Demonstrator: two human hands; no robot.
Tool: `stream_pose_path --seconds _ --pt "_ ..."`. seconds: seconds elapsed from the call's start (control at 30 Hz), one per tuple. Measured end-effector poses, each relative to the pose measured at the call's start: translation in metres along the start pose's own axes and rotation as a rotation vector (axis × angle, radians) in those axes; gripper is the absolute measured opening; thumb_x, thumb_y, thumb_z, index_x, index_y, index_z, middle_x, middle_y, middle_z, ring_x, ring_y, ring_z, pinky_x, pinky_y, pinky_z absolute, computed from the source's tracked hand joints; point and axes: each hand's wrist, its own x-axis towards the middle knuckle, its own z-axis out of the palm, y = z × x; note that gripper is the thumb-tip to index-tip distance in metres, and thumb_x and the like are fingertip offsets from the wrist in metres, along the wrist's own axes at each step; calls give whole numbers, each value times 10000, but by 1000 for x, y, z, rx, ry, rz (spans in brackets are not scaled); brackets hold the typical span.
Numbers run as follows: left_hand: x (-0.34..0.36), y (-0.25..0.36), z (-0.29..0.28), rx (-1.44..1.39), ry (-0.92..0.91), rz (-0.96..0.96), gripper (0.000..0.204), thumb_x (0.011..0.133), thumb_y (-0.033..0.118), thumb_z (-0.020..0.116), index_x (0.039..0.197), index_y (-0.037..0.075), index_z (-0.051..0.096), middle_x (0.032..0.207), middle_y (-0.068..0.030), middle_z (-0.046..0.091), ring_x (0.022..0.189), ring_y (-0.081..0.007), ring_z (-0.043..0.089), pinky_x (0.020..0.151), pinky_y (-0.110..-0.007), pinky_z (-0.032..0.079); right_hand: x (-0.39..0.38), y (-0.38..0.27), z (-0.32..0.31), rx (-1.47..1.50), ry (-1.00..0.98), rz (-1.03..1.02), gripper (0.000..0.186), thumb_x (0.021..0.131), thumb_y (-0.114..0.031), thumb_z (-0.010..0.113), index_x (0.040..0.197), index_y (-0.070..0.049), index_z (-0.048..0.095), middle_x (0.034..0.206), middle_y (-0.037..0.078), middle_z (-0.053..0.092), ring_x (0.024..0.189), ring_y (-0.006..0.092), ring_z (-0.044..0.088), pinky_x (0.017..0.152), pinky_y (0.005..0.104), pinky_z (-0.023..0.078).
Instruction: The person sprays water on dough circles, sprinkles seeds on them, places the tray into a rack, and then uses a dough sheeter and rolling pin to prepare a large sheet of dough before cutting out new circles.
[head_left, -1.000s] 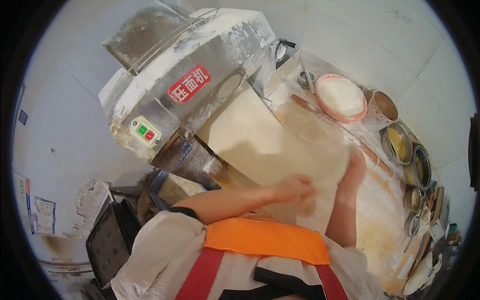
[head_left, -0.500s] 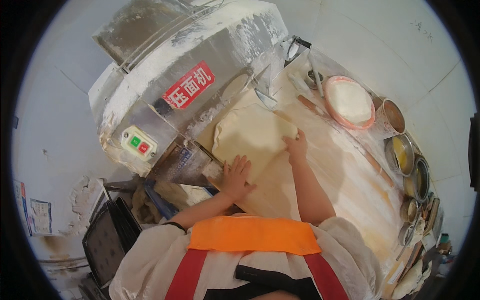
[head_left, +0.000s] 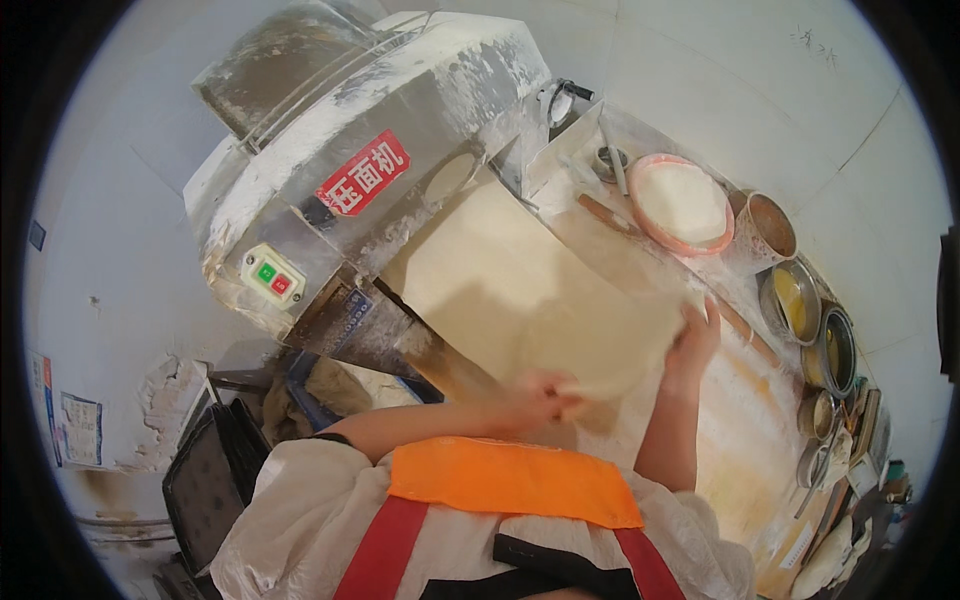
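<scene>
1. The dough sheet (head_left: 490, 290) stretches from the metal machine (head_left: 420, 135) across the floury bench (head_left: 740, 445).
2. The right hand (head_left: 696, 335) pinches its right corner, apparently to hold it spread; the left hand (head_left: 543, 398) blurs at the near edge, grip impossible to tell.
3. A wooden rod (head_left: 750, 336) and pink bowl (head_left: 690, 249) crowd the right.

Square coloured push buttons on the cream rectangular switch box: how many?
2: the square green button at upper left, the square red button at lower right; none appears hidden.
</scene>
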Motion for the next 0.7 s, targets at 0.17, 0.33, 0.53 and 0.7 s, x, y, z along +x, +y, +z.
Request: stream_pose_path --seconds 0.17,0.33,0.53,0.7 --pt "-10 -21 -103 -629 854 -99 123 891 78 641 974 -11 654 823 -61 689 654 -133 641 600 -239 515 36 28 119 -99 -671 -75 760 753 -186 694 1404 19 360 1205 188 591 1089 283 590 857 330 497" --pt "-16 -113 -96 89 898 -179 553 848 323 669 1259 -3 497 1309 -152 520 1236 -268 466 994 -433 393 56 127 161 -1027 -398 310 853 701 -316 784 1386 0 385 1228 222 580 1042 335 611 805 418 525" --pt "-8 -116 -96 1074 406 130 563 803 314 679 1244 1 524 1313 -165 518 1268 -361 429 1045 -452 349 4 143 158 -576 -287 124 569 707 -125 711 1225 -18 503 1049 132 617 905 246 625 699 345 545" --pt "-1 -86 -104 773 4 133 349 801 298 672 1051 59 633 1008 -162 653 954 -356 617 802 -413 498 -29 73 62 -10 -135 145 510 687 -6 666 1182 -17 541 966 85 627 811 209 628 599 308 524"
